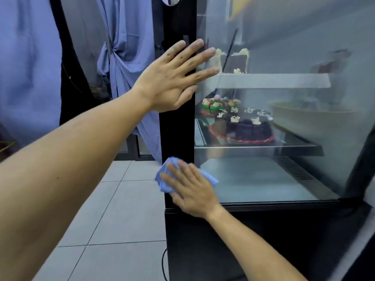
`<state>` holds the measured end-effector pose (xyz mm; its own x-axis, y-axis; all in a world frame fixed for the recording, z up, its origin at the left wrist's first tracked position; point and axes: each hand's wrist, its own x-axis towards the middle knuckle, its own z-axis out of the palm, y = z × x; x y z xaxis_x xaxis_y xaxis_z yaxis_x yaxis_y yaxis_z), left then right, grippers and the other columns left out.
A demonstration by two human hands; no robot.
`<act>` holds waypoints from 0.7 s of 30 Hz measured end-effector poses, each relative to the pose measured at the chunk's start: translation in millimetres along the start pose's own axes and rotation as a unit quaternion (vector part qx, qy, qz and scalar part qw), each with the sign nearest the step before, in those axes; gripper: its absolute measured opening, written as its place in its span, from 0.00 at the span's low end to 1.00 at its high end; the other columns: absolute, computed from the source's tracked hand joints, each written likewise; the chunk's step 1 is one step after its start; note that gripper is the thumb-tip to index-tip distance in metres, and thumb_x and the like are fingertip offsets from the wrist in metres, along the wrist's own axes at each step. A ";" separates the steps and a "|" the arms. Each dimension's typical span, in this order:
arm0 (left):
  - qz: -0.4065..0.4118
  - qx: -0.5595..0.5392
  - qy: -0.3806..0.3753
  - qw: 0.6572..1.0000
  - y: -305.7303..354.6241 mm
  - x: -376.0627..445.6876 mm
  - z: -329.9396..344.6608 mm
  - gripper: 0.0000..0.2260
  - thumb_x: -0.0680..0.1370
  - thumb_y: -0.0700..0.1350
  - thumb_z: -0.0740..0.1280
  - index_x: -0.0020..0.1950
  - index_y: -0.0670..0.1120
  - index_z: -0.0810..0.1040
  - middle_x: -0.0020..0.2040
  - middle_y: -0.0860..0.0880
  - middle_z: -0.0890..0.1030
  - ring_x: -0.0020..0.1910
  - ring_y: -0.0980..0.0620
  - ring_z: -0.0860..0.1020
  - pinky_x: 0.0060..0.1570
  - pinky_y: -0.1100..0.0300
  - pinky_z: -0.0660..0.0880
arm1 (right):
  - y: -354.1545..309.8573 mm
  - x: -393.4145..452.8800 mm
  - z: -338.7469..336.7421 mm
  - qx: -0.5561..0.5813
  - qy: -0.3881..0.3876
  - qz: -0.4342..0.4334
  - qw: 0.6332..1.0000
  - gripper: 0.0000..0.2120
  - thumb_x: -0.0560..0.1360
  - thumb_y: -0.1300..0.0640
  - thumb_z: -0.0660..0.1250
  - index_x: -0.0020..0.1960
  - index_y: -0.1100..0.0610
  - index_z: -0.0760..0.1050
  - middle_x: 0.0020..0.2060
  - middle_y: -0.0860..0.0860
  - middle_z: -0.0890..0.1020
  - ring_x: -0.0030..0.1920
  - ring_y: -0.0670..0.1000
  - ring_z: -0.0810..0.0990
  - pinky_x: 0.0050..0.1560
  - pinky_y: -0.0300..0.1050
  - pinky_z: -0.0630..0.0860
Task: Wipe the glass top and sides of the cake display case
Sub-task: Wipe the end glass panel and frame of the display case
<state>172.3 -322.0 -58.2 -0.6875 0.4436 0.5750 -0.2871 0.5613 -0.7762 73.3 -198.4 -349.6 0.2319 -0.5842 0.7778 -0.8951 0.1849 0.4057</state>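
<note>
Two hands on the cake display case (pixel 263 175), filling the right of the scene. Left hand (pixel 172 78) flat, fingers spread straight, across its black corner post (pixel 176 128) and side glass. Right hand (pixel 190 189) lower, fingers straight, pressing a blue cloth (pixel 162 179) against the glass's bottom corner. Inside, a chocolate cake (pixel 247 126) on the middle shelf. Left, grey floor tiles (pixel 113 220) and blue curtain (pixel 125 47).

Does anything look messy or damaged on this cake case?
Nothing stands out. The cakes sit upright on their shelf, the side glass looks unbroken, and no spill shows on the floor tiles.
</note>
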 end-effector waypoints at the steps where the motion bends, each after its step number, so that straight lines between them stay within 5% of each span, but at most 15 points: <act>1: 0.000 0.000 0.000 1.000 -0.6 -0.1 -0.4 0.27 0.87 0.52 0.48 0.86 0.55 0.45 0.86 0.45 0.48 0.85 0.40 0.47 0.83 0.41 0.46 | -6.3 -14.7 4.5 0.005 -0.024 -0.026 0.999 0.28 0.82 0.47 0.61 0.81 0.49 0.63 0.82 0.51 0.59 0.82 0.55 0.54 0.82 0.54 0.49; 7: -0.008 -0.004 0.000 1.000 1.7 -0.1 -3.0 0.27 0.87 0.52 0.48 0.86 0.55 0.45 0.86 0.45 0.48 0.85 0.40 0.48 0.83 0.42 0.46 | 59.1 -16.1 -15.4 -0.085 -0.066 -0.208 0.972 0.29 0.83 0.47 0.59 0.82 0.48 0.59 0.82 0.50 0.58 0.82 0.54 0.53 0.82 0.51 0.48; 9: -0.013 -0.002 0.002 1.000 3.0 -0.4 -2.9 0.27 0.87 0.52 0.48 0.86 0.55 0.46 0.86 0.45 0.49 0.85 0.40 0.48 0.83 0.42 0.46 | 86.8 9.8 -34.8 -0.108 -0.020 -0.129 0.985 0.28 0.84 0.47 0.57 0.82 0.49 0.59 0.82 0.51 0.56 0.83 0.54 0.50 0.82 0.52 0.46; 12: -0.028 -0.002 0.001 1.000 5.4 -1.0 -2.4 0.26 0.87 0.51 0.48 0.86 0.55 0.47 0.86 0.46 0.50 0.85 0.40 0.49 0.82 0.41 0.48 | 79.3 44.5 -49.5 -0.061 0.062 0.104 0.991 0.26 0.84 0.47 0.54 0.81 0.50 0.61 0.81 0.52 0.55 0.82 0.55 0.50 0.82 0.54 0.44; 14: -0.034 -0.002 0.000 0.999 7.5 -1.5 -1.7 0.26 0.87 0.51 0.48 0.86 0.55 0.47 0.86 0.46 0.50 0.84 0.40 0.49 0.82 0.40 0.48 | 49.3 50.4 -41.8 -0.003 0.064 0.147 0.987 0.27 0.83 0.45 0.56 0.81 0.51 0.62 0.81 0.53 0.54 0.82 0.56 0.50 0.82 0.56 0.43; 21: -0.157 -0.008 0.039 0.987 51.9 -5.3 2.9 0.27 0.86 0.49 0.54 0.85 0.53 0.56 0.84 0.43 0.57 0.83 0.36 0.55 0.82 0.39 0.51 | -11.8 -29.1 -0.7 0.037 -0.172 -0.124 0.977 0.30 0.83 0.41 0.59 0.82 0.51 0.60 0.82 0.49 0.57 0.83 0.51 0.48 0.82 0.50 0.40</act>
<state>159.1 -297.2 -102.3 -0.5121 0.2988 0.8053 -0.4672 0.6898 -0.5531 77.4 -183.1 -376.7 0.3145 -0.8374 0.4470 -0.8555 -0.0460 0.5158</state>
